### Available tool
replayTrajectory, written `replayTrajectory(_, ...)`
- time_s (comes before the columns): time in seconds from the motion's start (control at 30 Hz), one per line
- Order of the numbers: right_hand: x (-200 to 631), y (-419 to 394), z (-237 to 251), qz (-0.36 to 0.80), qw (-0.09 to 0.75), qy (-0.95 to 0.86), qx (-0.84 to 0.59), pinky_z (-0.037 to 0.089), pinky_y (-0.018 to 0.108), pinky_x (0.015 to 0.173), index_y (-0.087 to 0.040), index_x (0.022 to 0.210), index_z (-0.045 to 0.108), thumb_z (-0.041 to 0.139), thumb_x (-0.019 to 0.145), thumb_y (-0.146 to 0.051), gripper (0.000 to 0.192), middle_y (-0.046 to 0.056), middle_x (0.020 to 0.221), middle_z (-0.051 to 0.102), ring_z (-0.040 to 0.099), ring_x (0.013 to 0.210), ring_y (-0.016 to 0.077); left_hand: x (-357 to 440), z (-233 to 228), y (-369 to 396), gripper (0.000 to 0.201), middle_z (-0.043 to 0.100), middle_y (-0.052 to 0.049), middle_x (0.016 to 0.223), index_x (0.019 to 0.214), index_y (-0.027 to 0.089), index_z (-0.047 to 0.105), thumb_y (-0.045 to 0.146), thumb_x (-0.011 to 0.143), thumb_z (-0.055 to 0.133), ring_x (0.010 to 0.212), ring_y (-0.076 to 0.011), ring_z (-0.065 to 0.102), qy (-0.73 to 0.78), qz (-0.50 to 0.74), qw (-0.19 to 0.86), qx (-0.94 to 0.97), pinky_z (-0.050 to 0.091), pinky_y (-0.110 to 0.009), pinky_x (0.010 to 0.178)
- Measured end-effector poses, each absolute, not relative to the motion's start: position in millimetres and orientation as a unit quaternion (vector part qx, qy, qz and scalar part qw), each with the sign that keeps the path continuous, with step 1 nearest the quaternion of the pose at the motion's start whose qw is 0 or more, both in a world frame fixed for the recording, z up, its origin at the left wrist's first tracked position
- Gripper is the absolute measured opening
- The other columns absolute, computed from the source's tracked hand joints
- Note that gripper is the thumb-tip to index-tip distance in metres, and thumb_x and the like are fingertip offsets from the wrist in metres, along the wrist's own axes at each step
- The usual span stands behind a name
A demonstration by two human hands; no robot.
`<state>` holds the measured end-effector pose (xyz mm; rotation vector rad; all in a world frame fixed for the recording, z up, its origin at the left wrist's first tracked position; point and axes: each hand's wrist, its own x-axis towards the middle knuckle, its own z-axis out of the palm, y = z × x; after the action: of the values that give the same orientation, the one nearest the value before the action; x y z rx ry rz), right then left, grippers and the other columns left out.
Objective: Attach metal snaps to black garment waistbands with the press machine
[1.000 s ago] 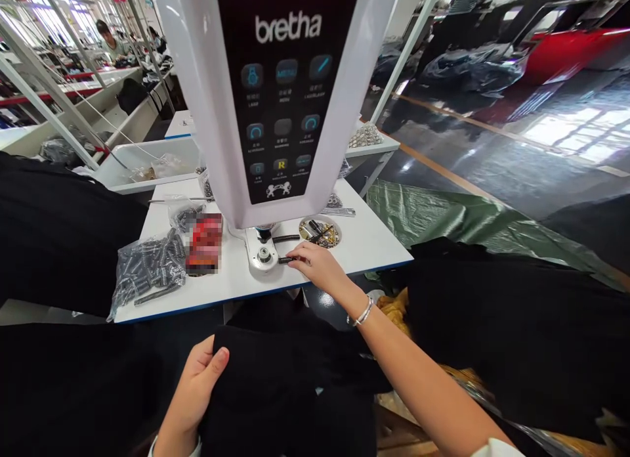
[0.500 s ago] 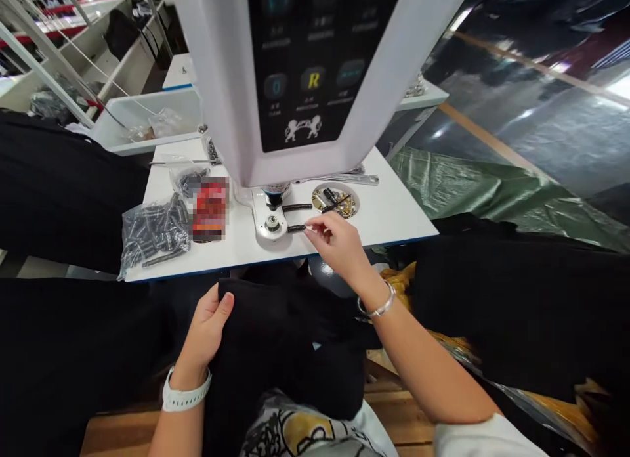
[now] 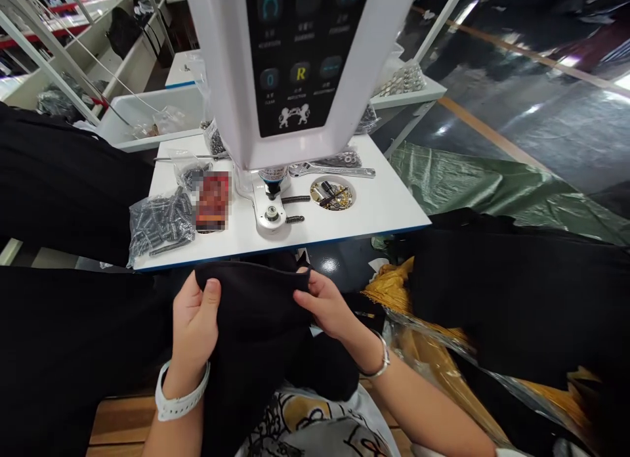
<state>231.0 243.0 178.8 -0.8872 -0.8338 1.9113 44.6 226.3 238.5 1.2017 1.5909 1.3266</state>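
Both hands grip one piece of black woven fabric (image 3: 253, 299) just below the near edge of the white work table (image 3: 384, 214): left hand (image 3: 194, 322) w/ thumb on top and fingers curled under the cloth's left corner, right hand (image 3: 325, 306) pinching the right end of its top edge. Judging by that, the fabric is picked up and spread but not yet under the white press machine (image 3: 295, 69); its round metal die (image 3: 271, 214) nr the table's front edge sits bare, so placing and pressing look undone. Short black coil springs (image 3: 294, 218) lie right beside the die, a clear bag of grey springs (image 3: 157, 224) at the table's left front corner.
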Motion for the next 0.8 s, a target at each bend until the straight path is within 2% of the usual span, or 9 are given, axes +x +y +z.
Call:
replayTrajectory(0.13,245,224,229,0.586,0.534,-0.392,-0.467,0.032,0.016,0.042,-0.019,0.068,0.043,0.065,0.069,-0.043,0.033,-0.005,0.056,0.043,0.038,0.047,0.0051,49,256,221,0.019,0.056,0.003,0.062,0.081,0.016,0.06,0.032,0.083,0.051,0.057,-0.0089,0.051,0.66,0.481,0.125,0.562,0.039,-0.018,0.055)
replayTrajectory(0.23,254,223,254,0.39,0.578,-0.477,-0.536,0.033,0.016,0.043,-0.019,0.067,0.046,0.063,0.073,-0.033,0.023,-0.005,0.055,0.043,0.04,0.049,0.0059,54,262,227,0.018,0.049,0.005,0.053,0.073,0.016,0.057,0.03,0.082,0.052,0.047,-0.0069,0.043,0.658,0.45,0.071,0.6,0.032,-0.018,0.047)
replayTrajectory(0.33,262,234,259,0.315,0.561,-0.523,-0.559,0.036,0.017,0.045,-0.018,0.067,0.049,0.062,0.073,-0.028,0.017,-0.004,0.056,0.047,0.043,0.051,0.0066,58,264,235,0.022,0.052,0.003,0.057,0.073,0.016,0.057,0.036,0.08,0.053,0.053,-0.0089,0.049,0.663,0.456,0.167,0.57,0.036,-0.018,0.049)
replayTrajectory(0.47,265,243,259,0.33,0.533,-0.543,-0.558,0.032,0.016,0.041,-0.018,0.067,0.048,0.061,0.074,-0.028,0.017,-0.005,0.055,0.046,0.042,0.047,0.0056,55,267,232,0.029,0.065,-0.002,0.077,0.092,0.017,0.06,0.039,0.072,0.064,0.073,-0.0168,0.062,0.609,0.462,0.441,0.471,0.049,-0.023,0.061)
replayTrajectory(0.57,262,242,272,0.29,0.556,-0.56,-0.542,0.032,0.017,0.041,-0.018,0.068,0.049,0.061,0.075,-0.026,0.016,-0.005,0.056,0.048,0.042,0.048,0.0055,51,281,224,0.039,0.067,-0.002,0.081,0.095,0.018,0.06,0.035,0.062,0.073,0.073,-0.0188,0.064,0.571,0.474,0.504,0.442,0.052,-0.024,0.058)
replayTrajectory(0.67,256,240,303,0.203,0.607,-0.578,-0.505,0.035,0.018,0.045,-0.019,0.071,0.051,0.063,0.075,-0.026,0.015,-0.005,0.057,0.048,0.043,0.051,0.0063,49,317,222,0.033,0.066,0.001,0.076,0.089,0.02,0.062,0.037,0.063,0.073,0.066,-0.0142,0.062,0.568,0.516,0.397,0.503,0.05,-0.021,0.053)
replayTrajectory(0.73,253,238,329,0.13,0.649,-0.572,-0.484,0.038,0.02,0.049,-0.02,0.074,0.054,0.064,0.075,-0.032,0.016,-0.004,0.062,0.047,0.045,0.055,0.0074,51,350,223,0.025,0.062,0.004,0.069,0.08,0.02,0.062,0.038,0.065,0.072,0.062,-0.0097,0.058,0.557,0.563,0.245,0.559,0.047,-0.018,0.054)
replayTrajectory(0.8,252,238,352,0.124,0.656,-0.569,-0.479,0.04,0.022,0.055,-0.021,0.082,0.055,0.058,0.078,-0.045,0.024,-0.001,0.069,0.048,0.05,0.066,0.0106,52,376,223,0.023,0.059,0.006,0.073,0.078,0.02,0.063,0.039,0.067,0.07,0.069,-0.0075,0.056,0.531,0.604,0.121,0.582,0.047,-0.016,0.063)
